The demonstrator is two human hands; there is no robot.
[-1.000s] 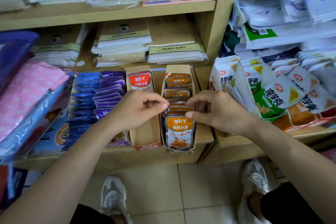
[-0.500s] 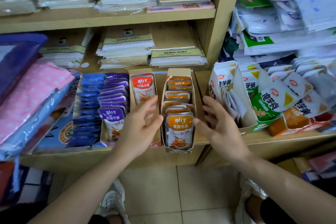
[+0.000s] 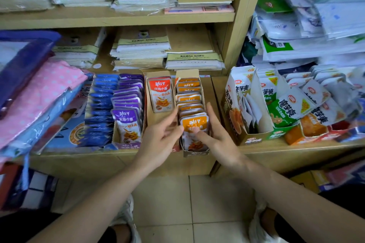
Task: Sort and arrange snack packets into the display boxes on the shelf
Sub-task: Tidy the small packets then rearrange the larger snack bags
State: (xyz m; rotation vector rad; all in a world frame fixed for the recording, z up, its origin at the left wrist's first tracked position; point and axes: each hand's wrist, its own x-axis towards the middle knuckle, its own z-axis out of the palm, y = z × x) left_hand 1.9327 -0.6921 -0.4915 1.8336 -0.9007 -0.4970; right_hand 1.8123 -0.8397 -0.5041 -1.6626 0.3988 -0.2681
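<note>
A narrow cardboard display box (image 3: 194,153) on the shelf holds a row of orange snack packets (image 3: 194,124). My left hand (image 3: 160,140) is at the box's left side, fingers straight and touching the front packet. My right hand (image 3: 219,138) is at the box's right side, its thumb lying across the front packet's face. To the left, another cardboard box (image 3: 156,118) holds one red packet (image 3: 161,93) leaning at the back. Further left stand rows of purple packets (image 3: 128,104) and blue packets (image 3: 100,108).
White and green snack packets in open boxes (image 3: 254,104) crowd the shelf to the right. Stacks of notebooks (image 3: 167,51) lie behind the boxes. Pink and blue wrapped goods (image 3: 33,94) overhang at the left. A wooden upright (image 3: 243,16) divides the shelves. Tiled floor and my shoes lie below.
Both hands came off the middle of the orange row, opened, and moved forward to the front packet of the box. The camera view shifted closer.
</note>
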